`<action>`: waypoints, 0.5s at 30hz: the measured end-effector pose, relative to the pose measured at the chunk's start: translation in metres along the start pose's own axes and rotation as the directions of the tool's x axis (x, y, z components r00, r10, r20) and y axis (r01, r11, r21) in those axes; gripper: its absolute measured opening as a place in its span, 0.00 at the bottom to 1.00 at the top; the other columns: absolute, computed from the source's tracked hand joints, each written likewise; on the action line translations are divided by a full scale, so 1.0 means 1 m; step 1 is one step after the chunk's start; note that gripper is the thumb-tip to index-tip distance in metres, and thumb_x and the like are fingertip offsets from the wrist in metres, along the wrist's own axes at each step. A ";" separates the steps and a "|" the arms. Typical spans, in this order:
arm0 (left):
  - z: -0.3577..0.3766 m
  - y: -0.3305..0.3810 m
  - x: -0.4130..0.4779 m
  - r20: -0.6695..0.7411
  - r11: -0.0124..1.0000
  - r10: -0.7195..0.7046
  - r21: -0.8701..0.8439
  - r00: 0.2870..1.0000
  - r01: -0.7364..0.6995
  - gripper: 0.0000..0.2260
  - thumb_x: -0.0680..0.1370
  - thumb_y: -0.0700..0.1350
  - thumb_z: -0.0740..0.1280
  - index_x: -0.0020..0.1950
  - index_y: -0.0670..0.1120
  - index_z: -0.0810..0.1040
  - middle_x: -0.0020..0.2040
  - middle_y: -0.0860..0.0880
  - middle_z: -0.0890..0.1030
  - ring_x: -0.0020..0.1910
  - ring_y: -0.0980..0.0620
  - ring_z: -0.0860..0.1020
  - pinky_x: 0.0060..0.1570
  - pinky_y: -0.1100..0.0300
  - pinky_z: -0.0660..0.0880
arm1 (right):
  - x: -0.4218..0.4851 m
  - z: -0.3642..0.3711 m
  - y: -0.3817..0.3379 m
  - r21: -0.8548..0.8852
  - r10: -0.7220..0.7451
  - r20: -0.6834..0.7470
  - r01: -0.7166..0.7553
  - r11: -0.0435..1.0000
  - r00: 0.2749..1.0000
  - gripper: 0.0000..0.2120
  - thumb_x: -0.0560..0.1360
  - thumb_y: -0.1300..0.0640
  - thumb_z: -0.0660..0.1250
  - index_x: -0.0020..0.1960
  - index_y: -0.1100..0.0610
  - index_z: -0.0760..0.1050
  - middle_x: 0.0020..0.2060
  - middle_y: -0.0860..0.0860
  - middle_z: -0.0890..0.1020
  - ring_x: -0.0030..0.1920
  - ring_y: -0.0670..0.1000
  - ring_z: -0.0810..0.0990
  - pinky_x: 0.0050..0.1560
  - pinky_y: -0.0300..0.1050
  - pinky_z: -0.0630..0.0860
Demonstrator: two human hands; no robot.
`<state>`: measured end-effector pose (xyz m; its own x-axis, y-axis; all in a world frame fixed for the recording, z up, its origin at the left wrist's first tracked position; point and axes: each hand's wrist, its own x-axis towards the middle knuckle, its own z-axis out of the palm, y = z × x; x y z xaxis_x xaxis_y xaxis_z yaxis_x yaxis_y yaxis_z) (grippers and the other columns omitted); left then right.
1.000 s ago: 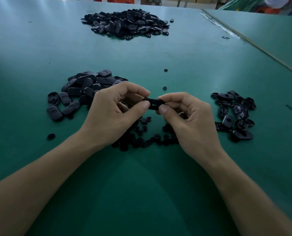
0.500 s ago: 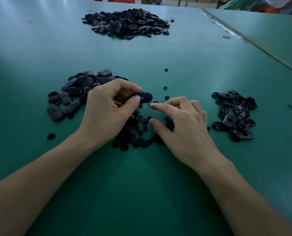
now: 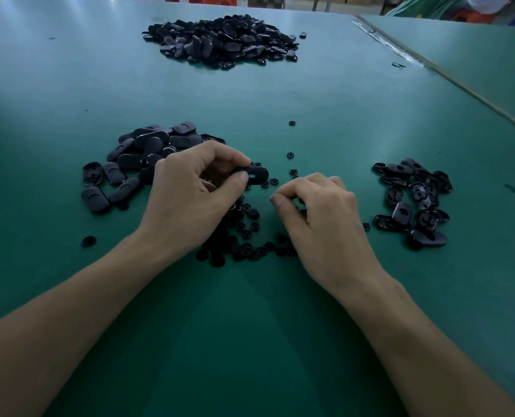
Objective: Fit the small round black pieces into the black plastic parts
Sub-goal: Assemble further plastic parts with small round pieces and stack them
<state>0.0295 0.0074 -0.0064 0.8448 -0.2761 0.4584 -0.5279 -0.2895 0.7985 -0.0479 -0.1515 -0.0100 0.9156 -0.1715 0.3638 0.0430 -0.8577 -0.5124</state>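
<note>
Spreading across the whole view, the green table (image 3: 70, 94) carries every pile. Taking the scatter of small round black pieces (image 3: 244, 233) near its front middle as the landmark: the largest heap of black plastic parts (image 3: 223, 40) lies far beyond it, toward the table's far edge. A middle-sized pile of oblong parts (image 3: 148, 152) sits just left of and behind the scatter, most of them smooth side up. A smaller group of parts (image 3: 412, 200) lies well to the scatter's right, several showing their hollow undersides.

Over the scatter's left side, the left hand (image 3: 190, 200) pinches one black plastic part (image 3: 254, 174) between thumb and fingers, holding it raised above the round pieces with a small slot facing up. Over the scatter's right side, the right hand (image 3: 319, 215) hangs low with fingers curled and thumb and forefinger brought close together; whether a piece sits between them I cannot tell. A few stray round pieces (image 3: 291, 155) lie just behind the scatter, and one stray piece (image 3: 88, 241) lies well to its left.
</note>
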 end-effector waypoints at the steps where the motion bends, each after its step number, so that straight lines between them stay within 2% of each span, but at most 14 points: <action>1: 0.000 0.000 0.000 0.001 1.000 -0.001 0.002 1.000 0.001 0.07 0.76 0.38 0.72 0.48 0.51 0.83 0.40 0.56 0.84 0.38 0.57 0.82 0.38 0.65 0.79 | 0.000 -0.001 -0.001 0.037 -0.006 -0.028 0.007 0.999 1.000 0.07 0.81 0.54 0.65 0.48 0.53 0.80 0.45 0.46 0.80 0.50 0.50 0.75 0.55 0.48 0.71; 5: 0.000 0.000 0.000 -0.001 1.000 -0.006 0.004 1.000 0.006 0.08 0.76 0.38 0.73 0.47 0.51 0.83 0.40 0.56 0.84 0.38 0.56 0.82 0.38 0.64 0.79 | 0.000 -0.002 -0.004 0.153 -0.011 -0.098 0.027 0.988 0.995 0.08 0.82 0.56 0.64 0.46 0.56 0.79 0.37 0.47 0.80 0.40 0.48 0.77 0.44 0.45 0.73; 8: 0.001 0.000 0.000 0.001 1.000 -0.010 0.004 1.000 0.010 0.07 0.76 0.38 0.73 0.47 0.51 0.83 0.40 0.56 0.84 0.39 0.56 0.82 0.38 0.64 0.79 | 0.000 -0.003 -0.006 0.188 0.005 -0.129 0.019 0.982 0.992 0.07 0.81 0.57 0.66 0.46 0.56 0.79 0.35 0.46 0.80 0.37 0.47 0.77 0.40 0.41 0.72; 10: 0.001 -0.001 0.000 0.005 1.000 -0.004 0.004 1.000 0.004 0.07 0.76 0.38 0.73 0.48 0.51 0.83 0.41 0.55 0.84 0.39 0.55 0.82 0.39 0.62 0.79 | 0.000 -0.003 -0.006 0.225 0.029 -0.138 0.003 0.974 0.990 0.04 0.80 0.58 0.67 0.48 0.55 0.80 0.34 0.45 0.81 0.36 0.45 0.77 0.37 0.34 0.71; 13: 0.001 0.001 -0.002 0.015 0.999 0.030 0.020 0.999 -0.031 0.07 0.76 0.38 0.73 0.48 0.51 0.83 0.40 0.56 0.84 0.38 0.57 0.82 0.38 0.65 0.79 | 0.000 -0.002 -0.007 0.224 0.028 -0.142 0.005 0.975 0.990 0.10 0.80 0.59 0.66 0.60 0.56 0.80 0.39 0.44 0.83 0.39 0.41 0.77 0.42 0.24 0.69; 15: 0.002 0.003 -0.004 0.023 0.998 0.054 0.042 0.998 -0.055 0.08 0.75 0.38 0.73 0.48 0.52 0.83 0.39 0.59 0.83 0.37 0.59 0.82 0.38 0.69 0.76 | 0.000 -0.002 -0.006 0.203 0.005 -0.130 0.022 0.979 0.991 0.10 0.80 0.60 0.66 0.60 0.56 0.81 0.44 0.46 0.84 0.41 0.40 0.77 0.46 0.23 0.68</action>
<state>0.0249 0.0058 -0.0068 0.8125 -0.3124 0.4921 -0.5771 -0.3122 0.7546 -0.0490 -0.1473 -0.0055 0.8559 -0.2374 0.4595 0.1431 -0.7450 -0.6515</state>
